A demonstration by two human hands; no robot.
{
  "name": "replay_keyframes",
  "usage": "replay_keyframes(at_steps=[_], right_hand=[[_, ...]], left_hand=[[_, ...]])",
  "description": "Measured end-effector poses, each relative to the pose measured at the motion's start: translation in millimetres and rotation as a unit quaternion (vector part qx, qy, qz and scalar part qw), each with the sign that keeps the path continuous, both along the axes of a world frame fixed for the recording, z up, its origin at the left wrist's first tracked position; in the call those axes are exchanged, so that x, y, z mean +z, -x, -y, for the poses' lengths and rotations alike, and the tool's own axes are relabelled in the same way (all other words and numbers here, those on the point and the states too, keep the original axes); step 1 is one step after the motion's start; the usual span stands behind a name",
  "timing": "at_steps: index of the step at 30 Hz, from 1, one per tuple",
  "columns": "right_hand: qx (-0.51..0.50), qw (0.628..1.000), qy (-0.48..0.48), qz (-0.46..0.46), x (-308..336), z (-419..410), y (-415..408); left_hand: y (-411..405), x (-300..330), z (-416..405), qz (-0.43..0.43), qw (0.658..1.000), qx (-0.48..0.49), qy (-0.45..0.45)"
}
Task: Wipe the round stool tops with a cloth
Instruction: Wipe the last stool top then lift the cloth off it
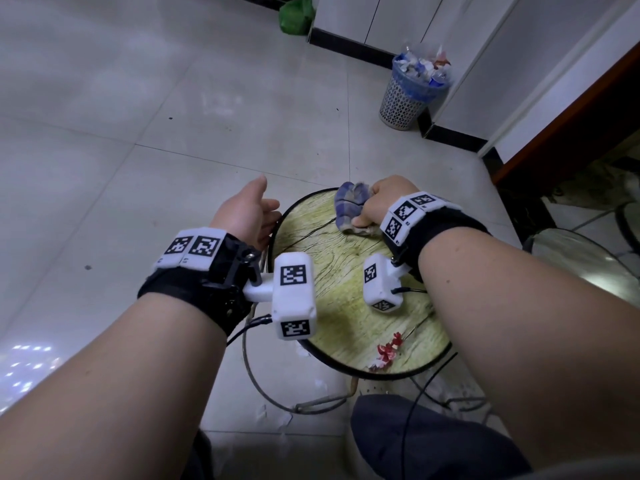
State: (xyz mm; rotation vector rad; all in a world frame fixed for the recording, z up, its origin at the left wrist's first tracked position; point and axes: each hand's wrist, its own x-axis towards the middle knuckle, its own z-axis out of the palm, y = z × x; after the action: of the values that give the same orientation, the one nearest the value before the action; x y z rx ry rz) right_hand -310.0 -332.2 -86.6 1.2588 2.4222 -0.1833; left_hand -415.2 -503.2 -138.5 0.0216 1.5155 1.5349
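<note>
A round stool top [346, 271] with a yellow-green wood-grain print and a black rim stands on a metal frame in front of me. My right hand [381, 202] grips a crumpled blue-grey cloth [349, 202] and holds it down on the far part of the top. My left hand [247, 214] holds the stool's left rim, fingers curled round its edge, thumb raised. Both wrists carry black straps with white marker blocks. A red flower print [388, 351] shows near the front of the top.
A second round stool [581, 261] with a shiny top stands at the right. A full mesh waste basket [412, 91] sits by the wall beyond. A green bag [296, 15] lies at the far wall. My knee [433, 441] is below the stool. Tiled floor spreads to the left.
</note>
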Motion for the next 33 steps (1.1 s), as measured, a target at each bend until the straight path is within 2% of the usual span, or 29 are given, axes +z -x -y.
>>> replay_keyframes(at_steps=[11,21,33], right_hand=[[0.033,0.999,-0.021,0.004,4,-5,12],[0.029,0.998,-0.035,-0.038,-4,-17,27],[0.06,0.996,-0.058,0.014,0,-16,20]], left_hand=[[3,-2,2,0.013,1.0,0.004,-0.008],[3,0,4,0.025,1.0,0.006,0.002],[2,3,-2,0.037,0.999,0.016,-0.011]])
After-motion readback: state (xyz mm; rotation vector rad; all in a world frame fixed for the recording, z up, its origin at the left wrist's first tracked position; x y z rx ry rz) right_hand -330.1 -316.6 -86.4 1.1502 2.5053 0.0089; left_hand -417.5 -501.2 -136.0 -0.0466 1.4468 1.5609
